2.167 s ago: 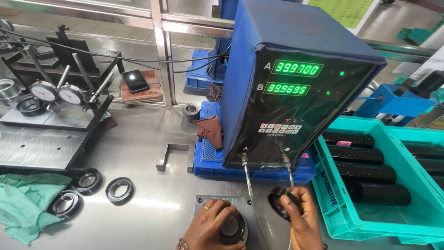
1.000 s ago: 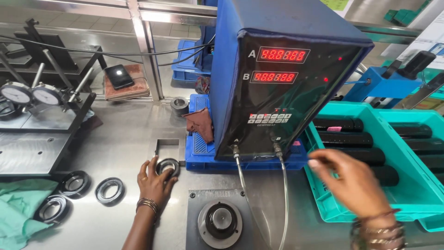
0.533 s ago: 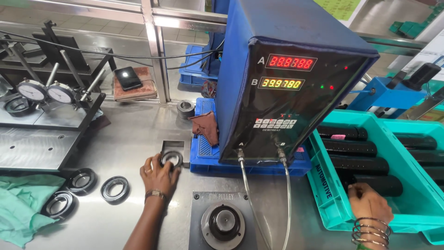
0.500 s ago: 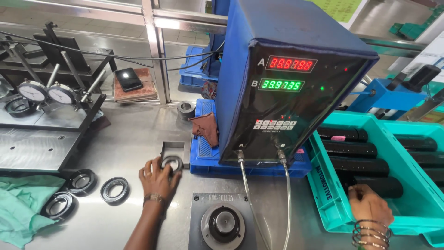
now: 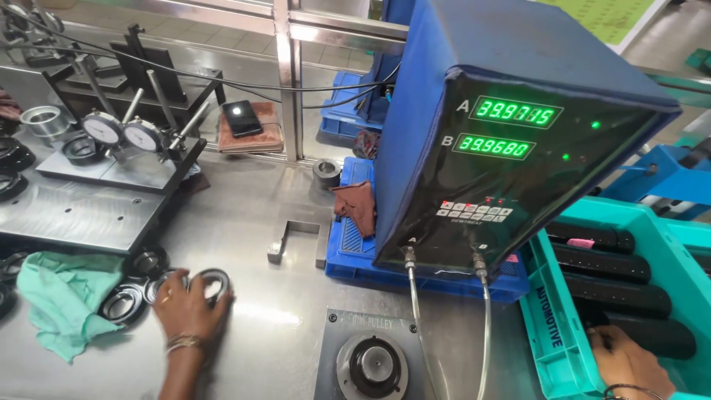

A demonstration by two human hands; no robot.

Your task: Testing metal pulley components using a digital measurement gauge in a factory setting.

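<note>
The big blue gauge box (image 5: 511, 141) shows two green readings. Below it, the round fixture (image 5: 372, 365) on its plate stands empty, so I judge one check is finished. The teal crate (image 5: 552, 326) holds black cylinders; the right hand (image 5: 626, 363) closes on one black cylinder (image 5: 652, 335) there. The left hand (image 5: 189, 307) grips a ring part (image 5: 213, 280), set beside the other rings (image 5: 122, 302) by the green cloth (image 5: 63, 296).
</note>
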